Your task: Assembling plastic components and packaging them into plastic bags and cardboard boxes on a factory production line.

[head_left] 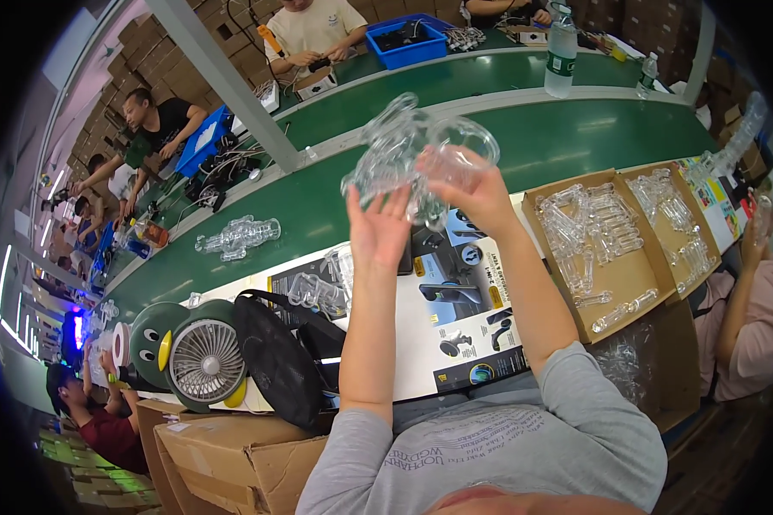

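Observation:
Above the green table, my right hand [474, 196] grips a clear plastic assembly [395, 146] with a round ring at one end and several knobbly arms. Its fingers wrap round the ring end. My left hand [380, 230] is palm up below the assembly's left part, fingers stretched out and apart, the tips close to or touching the plastic. Beyond my left hand, a similar clear plastic assembly [239, 238] lies on the green table. More clear plastic pieces [318, 292] rest by my left forearm, on a printed cardboard sheet [464, 300].
To the right, two cardboard trays [593, 322] hold several clear plastic pieces. A green desk fan [206, 360] and a black bag [275, 360] stand at the left. A water bottle [562, 53] and a blue bin [405, 45] are farther back. Other people work around the tables.

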{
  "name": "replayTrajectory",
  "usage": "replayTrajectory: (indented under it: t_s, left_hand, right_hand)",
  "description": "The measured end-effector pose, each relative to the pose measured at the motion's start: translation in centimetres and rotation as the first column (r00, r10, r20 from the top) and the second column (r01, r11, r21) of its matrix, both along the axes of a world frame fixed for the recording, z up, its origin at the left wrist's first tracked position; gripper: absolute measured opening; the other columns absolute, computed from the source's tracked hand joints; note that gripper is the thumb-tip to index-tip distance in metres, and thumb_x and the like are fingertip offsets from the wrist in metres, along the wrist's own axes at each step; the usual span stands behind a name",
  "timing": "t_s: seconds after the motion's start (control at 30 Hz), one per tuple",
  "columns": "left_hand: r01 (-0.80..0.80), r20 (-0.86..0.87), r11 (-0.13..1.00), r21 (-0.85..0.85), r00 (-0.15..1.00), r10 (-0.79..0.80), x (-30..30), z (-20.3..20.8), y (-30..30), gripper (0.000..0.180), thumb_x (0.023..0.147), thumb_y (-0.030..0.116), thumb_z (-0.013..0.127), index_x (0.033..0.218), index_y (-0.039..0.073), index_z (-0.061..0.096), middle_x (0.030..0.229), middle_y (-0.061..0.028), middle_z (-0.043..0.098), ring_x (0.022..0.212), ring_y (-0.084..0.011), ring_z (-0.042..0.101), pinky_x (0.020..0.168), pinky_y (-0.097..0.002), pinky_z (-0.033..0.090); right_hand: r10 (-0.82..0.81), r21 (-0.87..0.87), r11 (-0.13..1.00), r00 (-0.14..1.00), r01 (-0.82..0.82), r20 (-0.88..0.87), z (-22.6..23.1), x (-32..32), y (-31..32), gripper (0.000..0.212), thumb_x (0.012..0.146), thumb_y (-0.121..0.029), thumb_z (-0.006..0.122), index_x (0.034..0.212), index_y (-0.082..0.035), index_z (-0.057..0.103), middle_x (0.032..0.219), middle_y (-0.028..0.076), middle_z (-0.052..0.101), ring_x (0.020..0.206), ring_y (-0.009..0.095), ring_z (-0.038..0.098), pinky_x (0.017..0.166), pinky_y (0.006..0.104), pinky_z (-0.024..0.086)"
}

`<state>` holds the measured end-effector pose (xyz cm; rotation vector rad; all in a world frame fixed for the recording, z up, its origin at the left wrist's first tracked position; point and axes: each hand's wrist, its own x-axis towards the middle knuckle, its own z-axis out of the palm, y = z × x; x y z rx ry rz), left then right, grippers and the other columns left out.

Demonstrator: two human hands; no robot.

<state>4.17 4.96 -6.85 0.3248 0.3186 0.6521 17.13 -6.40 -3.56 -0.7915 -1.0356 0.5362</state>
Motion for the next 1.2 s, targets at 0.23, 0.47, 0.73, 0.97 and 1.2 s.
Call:
replayTrajectory:
  t_s: [0.23, 0.47, 0.73, 0.97, 1.2]
  left_hand:
    - [-0.143, 0.389, 0.983, -0.117, 0.904, 0.178, -5.1, 2.3, 3.0, 0.05, 0.084, 0.034, 0.053, 0.12, 0.0, 0.042, 0.12, -0.0178, 0.047, 0.113, -0.0313, 0.045, 0.098, -0.0459, 0.037]
    - [-0.577, 0.453, 0.783, 0.234, 0.777, 0.437, -8.5, 5.0, 2.0, 0.047, 0.078, 0.04, 0.06, 0.104, 0.002, 0.049, 0.1, -0.0131, 0.054, 0.096, -0.0263, 0.054, 0.092, -0.0402, 0.043]
    - [-0.667, 0.721, 0.661, 0.344, 0.639, 0.269, -9.1, 7.2, -0.3, 0.05, 0.077, 0.044, 0.063, 0.102, 0.004, 0.049, 0.096, -0.0095, 0.053, 0.095, -0.0231, 0.053, 0.095, -0.0394, 0.041]
    - [-0.647, 0.728, 0.653, 0.395, 0.654, 0.207, -8.5, 7.0, -0.8, 0.055, 0.076, 0.047, 0.062, 0.109, 0.005, 0.045, 0.093, -0.0095, 0.052, 0.093, -0.024, 0.051, 0.091, -0.0406, 0.041]
    - [-0.635, 0.734, 0.665, 0.393, 0.652, 0.189, -8.4, 6.7, -1.1, 0.061, 0.075, 0.052, 0.061, 0.111, 0.006, 0.043, 0.093, -0.0101, 0.05, 0.091, -0.0241, 0.05, 0.089, -0.0425, 0.041]
  right_hand:
    - [0.089, -0.075, 0.996, 0.826, -0.056, 0.557, 3.4, -1.2, -3.3, 0.05, 0.064, -0.005, 0.071, 0.111, -0.002, 0.053, 0.118, 0.01, 0.053, 0.109, 0.019, 0.05, 0.09, 0.0284, 0.04]
    - [-0.054, -0.27, 0.93, 0.822, 0.247, 0.567, 4.3, -1.3, -6.1, 0.054, 0.068, -0.007, 0.068, 0.117, -0.005, 0.046, 0.096, 0.004, 0.051, 0.09, 0.016, 0.053, 0.078, 0.0291, 0.044]
    - [-0.019, -0.246, 0.852, 0.497, 0.462, 0.868, 4.6, -4.3, -5.8, 0.061, 0.062, -0.009, 0.069, 0.118, -0.014, 0.047, 0.089, 0.007, 0.058, 0.084, 0.026, 0.057, 0.072, 0.0352, 0.047]
    - [0.021, -0.223, 0.876, 0.429, 0.427, 0.903, 4.5, -5.5, -5.3, 0.061, 0.061, -0.008, 0.069, 0.118, -0.014, 0.047, 0.088, 0.008, 0.058, 0.085, 0.026, 0.057, 0.074, 0.0357, 0.045]
    - [0.002, -0.201, 0.889, 0.435, 0.411, 0.9, 4.4, -6.1, -5.4, 0.061, 0.06, -0.009, 0.07, 0.117, -0.013, 0.048, 0.087, 0.008, 0.057, 0.083, 0.026, 0.056, 0.072, 0.0355, 0.045]
